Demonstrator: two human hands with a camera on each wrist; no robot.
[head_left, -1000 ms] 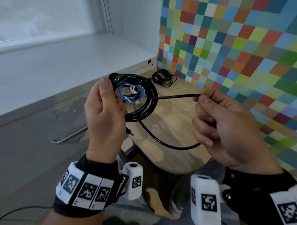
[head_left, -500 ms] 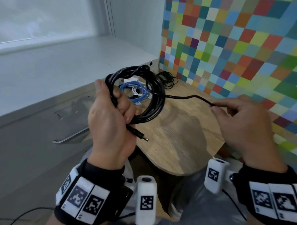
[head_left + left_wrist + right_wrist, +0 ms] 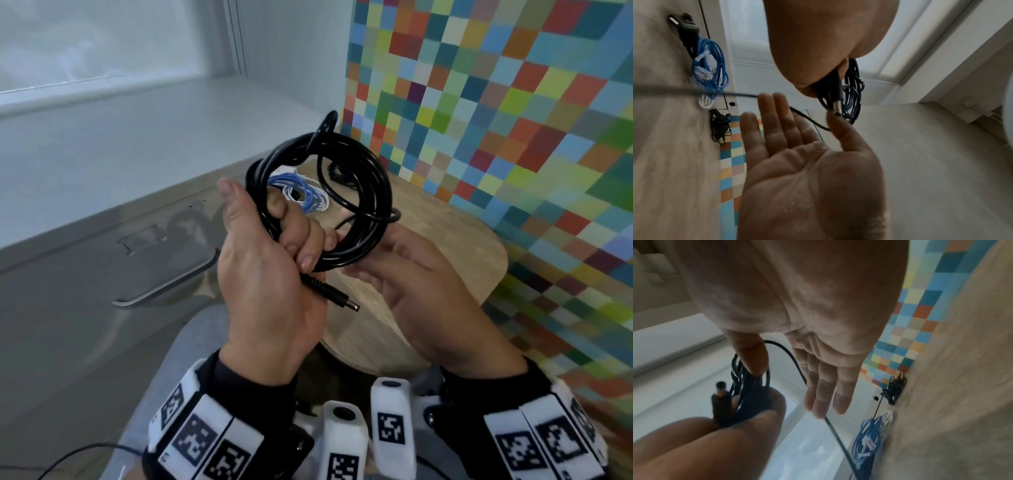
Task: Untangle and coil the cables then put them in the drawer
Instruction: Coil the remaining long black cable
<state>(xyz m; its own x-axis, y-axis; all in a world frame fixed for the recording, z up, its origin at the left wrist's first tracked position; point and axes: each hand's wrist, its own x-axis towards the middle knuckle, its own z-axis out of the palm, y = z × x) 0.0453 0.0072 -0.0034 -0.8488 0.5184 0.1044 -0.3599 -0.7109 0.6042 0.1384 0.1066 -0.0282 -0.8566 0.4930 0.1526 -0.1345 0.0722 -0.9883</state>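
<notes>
- Coil of black cable (image 3: 356,192) sat bunched in your left hand (image 3: 270,284), fingers curled round the loops, with the barrel plug (image 3: 329,293) poking out below your fist, all held up above the round wooden table (image 3: 479,253).
- Half a second before, your right hand (image 3: 421,284) had pinched the loose tail out to the side; now it had come in under the coil, palm up, fingers straight, thumb against the loops, gripping nothing.
- From the left wrist view, a last stretch of the cable still trailed off toward the table, so I judged one or two wraps remained.
- Blue cable (image 3: 301,193), with a white one tucked in it, and a small black bundle (image 3: 719,126) lay coiled on the table by the patchwork wall.
- Drawer (image 3: 102,274) beside you was shut; you would need a free hand for its handle.
</notes>
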